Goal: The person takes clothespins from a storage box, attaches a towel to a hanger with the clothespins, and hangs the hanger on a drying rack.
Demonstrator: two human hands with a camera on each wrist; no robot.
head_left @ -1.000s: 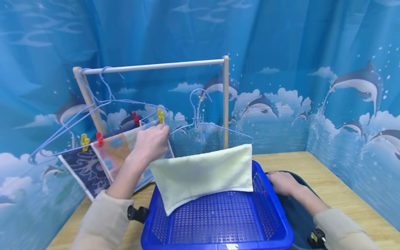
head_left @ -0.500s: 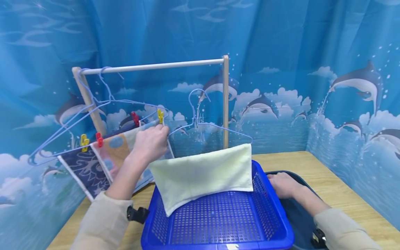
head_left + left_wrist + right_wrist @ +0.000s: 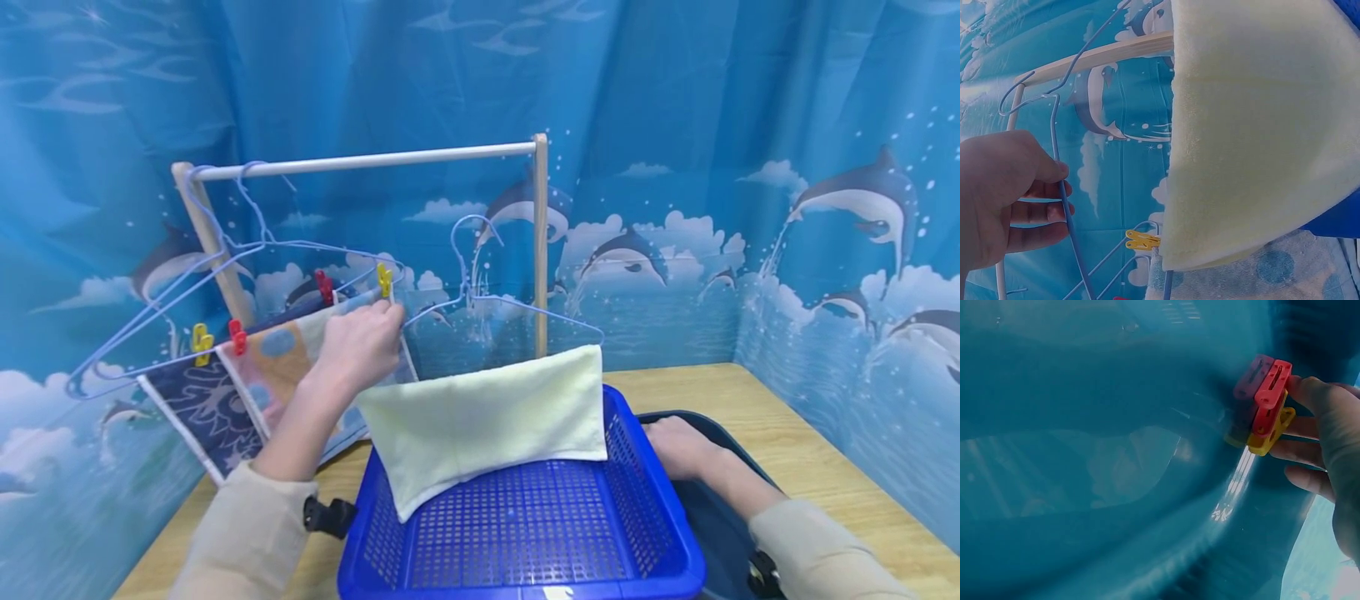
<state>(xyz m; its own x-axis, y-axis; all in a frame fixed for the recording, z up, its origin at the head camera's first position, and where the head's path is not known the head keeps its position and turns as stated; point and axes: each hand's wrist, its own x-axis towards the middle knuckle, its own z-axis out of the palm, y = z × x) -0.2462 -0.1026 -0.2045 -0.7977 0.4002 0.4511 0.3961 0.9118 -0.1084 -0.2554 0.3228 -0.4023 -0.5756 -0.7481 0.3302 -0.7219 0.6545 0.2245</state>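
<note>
In the head view my left hand point(image 3: 360, 346) grips the left part of a blue wire hanger point(image 3: 465, 275), with a pale yellow towel point(image 3: 487, 412) folded over its bottom bar. The left wrist view shows the thumb and fingers curled round the hanger's wire point(image 3: 1070, 219). My right hand point(image 3: 682, 446) reaches into a dark teal basin point(image 3: 720, 533), its fingers partly hidden by the blue basket's edge. Seen from the right wrist, its thumb and fingers pinch a red clothespin point(image 3: 1274, 384) and a yellow clothespin point(image 3: 1267, 439) by the basin's wall, which reflects them.
A drying rack point(image 3: 382, 159) stands behind, two hangers on its left end. Patterned towels point(image 3: 217, 404) hang there under red and yellow clothespins. Below the pale towel sits a blue mesh basket point(image 3: 671, 508), close beside the basin on the wooden table point(image 3: 690, 379).
The right hand has shifted slightly down and right inside the basin. The held hanger has swayed slightly left; the left hand has barely moved.
</note>
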